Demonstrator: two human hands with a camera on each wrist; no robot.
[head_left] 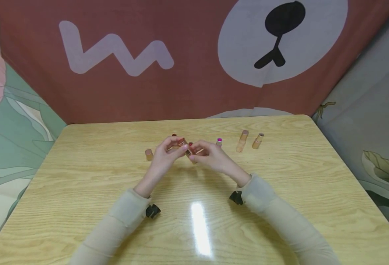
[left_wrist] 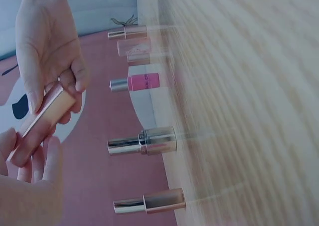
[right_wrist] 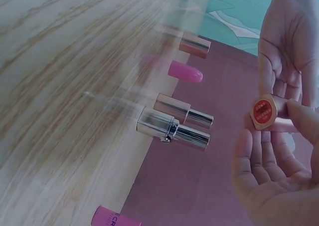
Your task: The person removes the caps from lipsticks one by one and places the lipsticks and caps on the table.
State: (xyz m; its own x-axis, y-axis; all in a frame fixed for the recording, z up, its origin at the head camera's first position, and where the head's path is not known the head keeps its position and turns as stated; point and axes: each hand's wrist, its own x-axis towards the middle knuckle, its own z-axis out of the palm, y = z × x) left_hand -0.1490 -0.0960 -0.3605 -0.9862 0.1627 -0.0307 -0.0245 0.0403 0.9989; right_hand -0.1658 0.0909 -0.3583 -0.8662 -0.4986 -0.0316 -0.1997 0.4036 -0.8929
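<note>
Between the two hands is a rose-gold lipstick tube (head_left: pixel 188 151), held tilted above the table. My left hand (head_left: pixel 165 154) grips one end of it with thumb and fingers. The other end is pinched by my right hand (head_left: pixel 212 157). In the right wrist view a red round label (right_wrist: pixel 264 111) shows on one end of the tube. Behind the hands stand a silver lipstick (left_wrist: pixel 158 142) and a rose-gold one (left_wrist: pixel 164 201), each with its metal inner tube showing. A pink lipstick (left_wrist: pixel 143 82) stands farther right.
A small rose-gold cap (head_left: pixel 149 154) stands left of the hands, and a rounded pink cap (right_wrist: pixel 185 72) is nearby. Toward the right stand more lipsticks (head_left: pixel 258 141), one with a clear pinkish base (head_left: pixel 240 147). A patterned cloth (head_left: pixel 194 95) hangs behind the wooden table (head_left: pixel 91 176).
</note>
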